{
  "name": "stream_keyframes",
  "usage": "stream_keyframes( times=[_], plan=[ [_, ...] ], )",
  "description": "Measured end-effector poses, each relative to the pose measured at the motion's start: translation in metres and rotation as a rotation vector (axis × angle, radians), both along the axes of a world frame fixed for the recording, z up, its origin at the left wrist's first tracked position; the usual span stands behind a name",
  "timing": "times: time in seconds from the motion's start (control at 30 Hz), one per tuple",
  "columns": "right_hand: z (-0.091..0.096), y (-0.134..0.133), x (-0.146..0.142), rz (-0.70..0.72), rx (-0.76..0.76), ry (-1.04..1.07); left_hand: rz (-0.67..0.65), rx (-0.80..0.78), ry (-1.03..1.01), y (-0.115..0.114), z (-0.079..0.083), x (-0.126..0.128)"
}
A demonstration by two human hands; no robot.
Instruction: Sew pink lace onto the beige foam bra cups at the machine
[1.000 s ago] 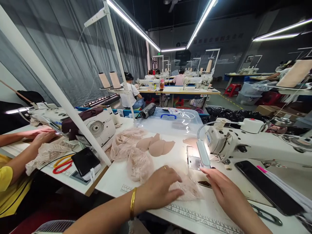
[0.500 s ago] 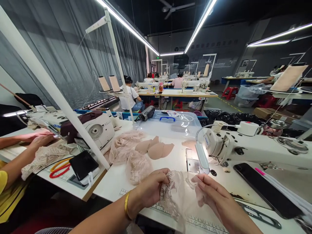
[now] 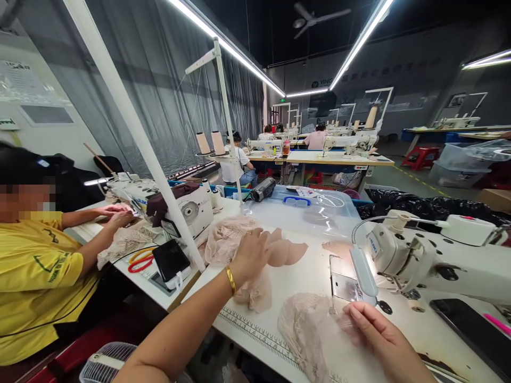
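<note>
Left hand (image 3: pixel 250 254) gone forward, arm outstretched, over foam cups (image 3: pixel 288 252), fingers' grip unclear; right hand (image 3: pixel 373 334) pinching lace piece (image 3: pixel 307 330).

Garment sewing factory, plainly. Industrial sewing machine (image 3: pixel 419 255) close at hand, a second machine (image 3: pixel 187 210) at the next table with a person in a yellow shirt (image 3: pixel 40 266) bent over it. Thread cones (image 3: pixel 210 142) on a stand, lace pieces (image 3: pixel 307 330) and foam cups (image 3: pixel 287 252) on the ruler-edged worktable (image 3: pixel 255 332). Further rows of machine tables (image 3: pixel 339 157) with seated workers under long strip lights (image 3: pixel 359 40).
</note>
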State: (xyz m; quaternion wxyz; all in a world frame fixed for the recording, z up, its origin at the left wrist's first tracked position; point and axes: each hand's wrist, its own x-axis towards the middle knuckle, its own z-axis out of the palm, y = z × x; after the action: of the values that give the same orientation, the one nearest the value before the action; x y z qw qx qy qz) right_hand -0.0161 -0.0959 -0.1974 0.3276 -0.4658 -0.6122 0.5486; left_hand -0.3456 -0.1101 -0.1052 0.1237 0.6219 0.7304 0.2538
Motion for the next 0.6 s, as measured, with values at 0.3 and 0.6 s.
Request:
stream_keyframes(
  times=[0.3, 0.6],
  plan=[
    [-0.003, -0.001, 0.000, -0.115, -0.030, 0.089, 0.078, -0.153, 0.435, 0.029, -0.029, -0.023],
    [0.013, -0.005, -0.004, -0.120, -0.188, 0.319, 0.005, 0.178, 0.197, 0.005, 0.034, 0.012]
  ],
)
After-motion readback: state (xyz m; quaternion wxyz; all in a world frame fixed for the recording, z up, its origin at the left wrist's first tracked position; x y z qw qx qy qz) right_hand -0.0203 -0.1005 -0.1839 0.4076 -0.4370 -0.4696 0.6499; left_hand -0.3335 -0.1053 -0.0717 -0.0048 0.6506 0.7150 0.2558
